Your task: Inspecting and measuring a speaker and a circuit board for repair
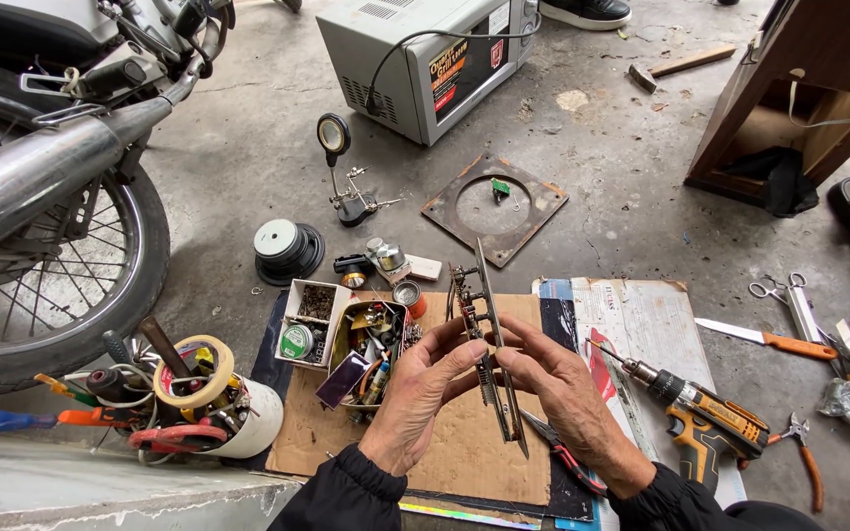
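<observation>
fingers (464, 346) of the left hand (415, 393) are curled round the edge of a long narrow circuit board (489, 344) with a metal bracket, pinching it from the left side. the right hand (563, 388) has its fingers closed on the same board from the other side, thumb across the front, so from where i'm watching both hands are gripping that one piece. the board is held upright on its edge, tilted a bit away from me, up in the air above a sheet of cardboard (464, 442) that lies flat on the concrete floor (248, 147).

just left of the left hand there's an open box of small parts (371, 359), crammed full, and a smaller white box (309, 320) beside it. a white bucket of tools (204, 408) with a roll of tape on top sits further left, near a motorbike wheel (51, 275). under the right wrist i can see red-handled pliers (563, 454) lying on the cardboard. a yellow and black cordless drill (705, 413) lies just right of the right hand, bit pointing toward the hands. further right, an orange-handled knife (764, 339) and scissors (789, 295), well apart from the hands.

beyond the board on the floor: a rusty square metal plate (494, 206) with a round cutout, a helping-hands magnifier stand (341, 177), a spool of solder (282, 246), and a grey boxy appliance (415, 59) at the back.
</observation>
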